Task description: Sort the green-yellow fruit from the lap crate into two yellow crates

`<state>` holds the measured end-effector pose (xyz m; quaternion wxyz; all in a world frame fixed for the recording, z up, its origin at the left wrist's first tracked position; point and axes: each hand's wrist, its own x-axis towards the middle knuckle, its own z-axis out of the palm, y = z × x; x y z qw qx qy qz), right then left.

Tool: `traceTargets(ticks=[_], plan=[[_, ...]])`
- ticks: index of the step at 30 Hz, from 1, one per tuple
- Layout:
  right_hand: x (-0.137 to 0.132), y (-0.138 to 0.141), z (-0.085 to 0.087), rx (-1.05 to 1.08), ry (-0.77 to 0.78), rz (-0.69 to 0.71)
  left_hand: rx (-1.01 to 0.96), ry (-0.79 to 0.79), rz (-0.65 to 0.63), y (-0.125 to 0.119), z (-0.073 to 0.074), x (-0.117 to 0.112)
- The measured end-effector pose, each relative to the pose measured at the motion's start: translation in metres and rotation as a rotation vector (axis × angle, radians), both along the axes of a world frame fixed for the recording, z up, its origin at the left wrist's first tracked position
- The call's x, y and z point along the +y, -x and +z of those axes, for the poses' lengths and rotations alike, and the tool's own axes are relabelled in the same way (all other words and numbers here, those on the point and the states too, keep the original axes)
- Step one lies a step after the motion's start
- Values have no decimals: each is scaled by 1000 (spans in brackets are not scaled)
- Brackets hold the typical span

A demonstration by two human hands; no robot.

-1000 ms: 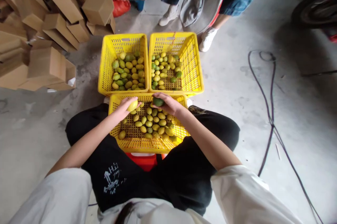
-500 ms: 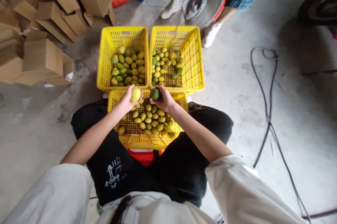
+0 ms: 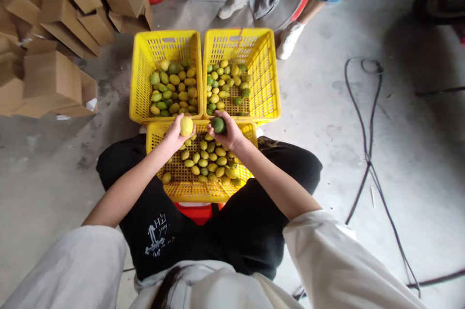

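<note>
Concrete floor of a storeroom, seen from above by a seated person. A yellow fruit sits in the curled fingers of the left hand, and a green fruit in those of the right hand. Both hands are closed loosely round their fruit, raised side by side over the 12 o'clock rim of the near crate.

The yellow fruit's long axis runs roughly 12 to 6 and the green one's nearer 9 to 3. Which end is the stem is too small to tell.

Step in hand, as judged: two picked fruits held up, one per hand. Setting either down would call for a short reach and opening fingers.

The left crate lies at 11 o'clock and the right crate at 1, both part-filled. Cardboard boxes are at 10, a cable at 3, and another person's shoe beyond.
</note>
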<state>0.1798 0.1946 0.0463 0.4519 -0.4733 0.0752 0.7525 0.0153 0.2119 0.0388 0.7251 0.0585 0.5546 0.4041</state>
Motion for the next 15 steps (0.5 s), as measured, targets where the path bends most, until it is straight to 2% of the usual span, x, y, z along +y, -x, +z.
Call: traceTargets(ticks=[8, 15], plan=[[1, -8, -1, 1, -3, -45, 1, 29, -72, 1, 12, 2], [4, -2, 0, -83, -34, -69, 59, -35, -68, 4, 3, 2]])
